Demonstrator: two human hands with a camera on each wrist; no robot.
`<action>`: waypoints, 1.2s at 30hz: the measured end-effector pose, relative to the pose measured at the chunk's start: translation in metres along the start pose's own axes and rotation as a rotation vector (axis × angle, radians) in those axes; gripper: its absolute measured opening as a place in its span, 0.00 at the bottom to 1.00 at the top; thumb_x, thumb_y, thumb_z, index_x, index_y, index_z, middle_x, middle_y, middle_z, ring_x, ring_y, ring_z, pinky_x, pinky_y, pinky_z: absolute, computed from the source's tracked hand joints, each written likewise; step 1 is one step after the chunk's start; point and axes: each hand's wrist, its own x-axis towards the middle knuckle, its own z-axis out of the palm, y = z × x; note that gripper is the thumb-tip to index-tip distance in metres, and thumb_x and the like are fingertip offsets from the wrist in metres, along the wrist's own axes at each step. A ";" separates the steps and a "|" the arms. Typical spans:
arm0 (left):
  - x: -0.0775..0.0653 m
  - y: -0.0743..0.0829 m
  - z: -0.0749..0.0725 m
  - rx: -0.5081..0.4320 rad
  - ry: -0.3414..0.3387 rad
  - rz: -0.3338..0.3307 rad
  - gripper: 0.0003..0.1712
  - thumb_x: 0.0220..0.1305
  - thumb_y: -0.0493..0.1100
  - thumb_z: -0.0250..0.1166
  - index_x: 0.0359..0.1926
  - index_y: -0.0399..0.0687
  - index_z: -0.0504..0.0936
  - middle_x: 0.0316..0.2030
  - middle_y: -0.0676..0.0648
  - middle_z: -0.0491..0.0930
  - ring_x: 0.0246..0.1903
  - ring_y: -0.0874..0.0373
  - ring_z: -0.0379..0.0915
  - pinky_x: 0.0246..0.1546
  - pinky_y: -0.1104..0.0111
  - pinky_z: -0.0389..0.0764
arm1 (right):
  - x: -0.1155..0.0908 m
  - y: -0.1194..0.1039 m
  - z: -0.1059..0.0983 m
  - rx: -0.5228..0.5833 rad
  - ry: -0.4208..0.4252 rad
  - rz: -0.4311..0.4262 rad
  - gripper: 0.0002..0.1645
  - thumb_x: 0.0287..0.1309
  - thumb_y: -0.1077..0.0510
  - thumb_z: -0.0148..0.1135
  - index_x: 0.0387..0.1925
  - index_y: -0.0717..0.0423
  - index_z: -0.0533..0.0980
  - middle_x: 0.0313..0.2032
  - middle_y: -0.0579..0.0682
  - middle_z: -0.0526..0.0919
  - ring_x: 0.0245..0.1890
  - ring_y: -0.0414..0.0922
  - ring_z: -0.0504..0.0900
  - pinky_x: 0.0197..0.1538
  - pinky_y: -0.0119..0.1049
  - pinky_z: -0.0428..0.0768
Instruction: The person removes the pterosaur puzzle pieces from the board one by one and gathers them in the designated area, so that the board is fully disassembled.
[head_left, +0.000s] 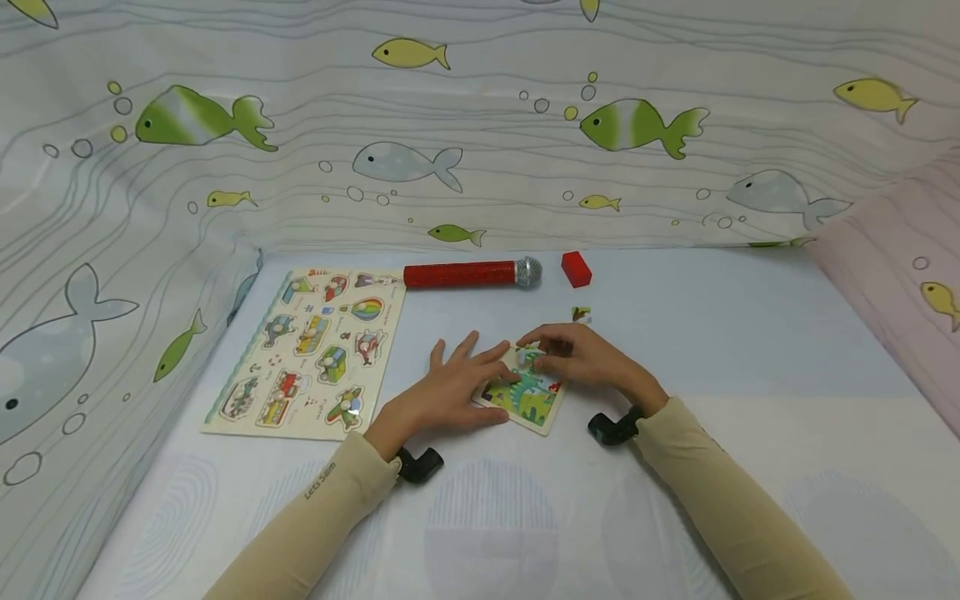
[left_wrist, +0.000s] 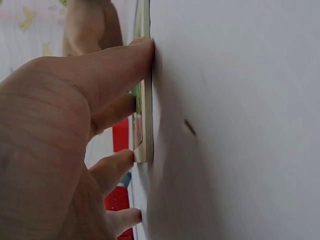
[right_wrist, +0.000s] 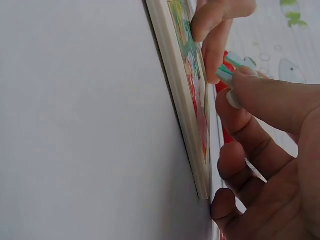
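Note:
A small dinosaur jigsaw puzzle (head_left: 534, 410) in a pale wooden tray lies at a slant on the table between both hands. My left hand (head_left: 453, 387) is spread over its left side. In the left wrist view, the left thumb (left_wrist: 122, 62) touches the tray's edge, and other fingers reach across the far side. My right hand (head_left: 592, 360) is above the puzzle's upper right part. Between its thumb and index finger it pinches a teal-and-white puzzle piece (right_wrist: 226, 75), held apart from the tray. Another loose puzzle piece (head_left: 581, 314) lies just beyond the right hand.
A larger wooden vehicle puzzle board (head_left: 300, 387) lies at the left. Behind the hands are a red microphone (head_left: 465, 275) with a silver head and a red block (head_left: 576, 269). Fish-patterned cloth (head_left: 517, 167) rises at the back and sides.

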 end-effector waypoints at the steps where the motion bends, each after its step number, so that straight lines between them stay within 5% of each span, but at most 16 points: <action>1: 0.000 0.000 0.000 -0.001 -0.003 -0.003 0.30 0.63 0.64 0.67 0.65 0.68 0.77 0.81 0.53 0.51 0.81 0.36 0.32 0.69 0.26 0.33 | 0.000 0.001 -0.001 0.006 0.004 -0.001 0.21 0.65 0.61 0.66 0.59 0.48 0.81 0.36 0.47 0.82 0.35 0.44 0.75 0.40 0.32 0.75; 7: -0.002 0.001 0.001 -0.008 -0.011 -0.026 0.30 0.63 0.64 0.67 0.65 0.68 0.77 0.81 0.55 0.51 0.81 0.38 0.32 0.70 0.26 0.33 | -0.006 0.007 -0.010 0.014 0.055 -0.012 0.22 0.67 0.63 0.64 0.61 0.50 0.80 0.35 0.48 0.81 0.34 0.44 0.74 0.38 0.31 0.74; 20: -0.005 0.000 0.002 -0.026 -0.007 -0.031 0.30 0.63 0.64 0.67 0.65 0.69 0.77 0.81 0.56 0.50 0.82 0.38 0.30 0.70 0.27 0.31 | -0.036 0.035 -0.062 -0.075 0.157 0.137 0.20 0.71 0.60 0.60 0.62 0.48 0.80 0.41 0.51 0.79 0.38 0.48 0.71 0.35 0.32 0.71; 36: -0.003 0.002 0.003 -0.054 0.010 -0.015 0.29 0.62 0.63 0.68 0.64 0.68 0.78 0.81 0.56 0.51 0.81 0.37 0.31 0.70 0.27 0.31 | -0.054 0.060 -0.089 -0.173 0.145 0.247 0.21 0.71 0.61 0.59 0.62 0.50 0.80 0.56 0.56 0.82 0.47 0.49 0.70 0.51 0.37 0.72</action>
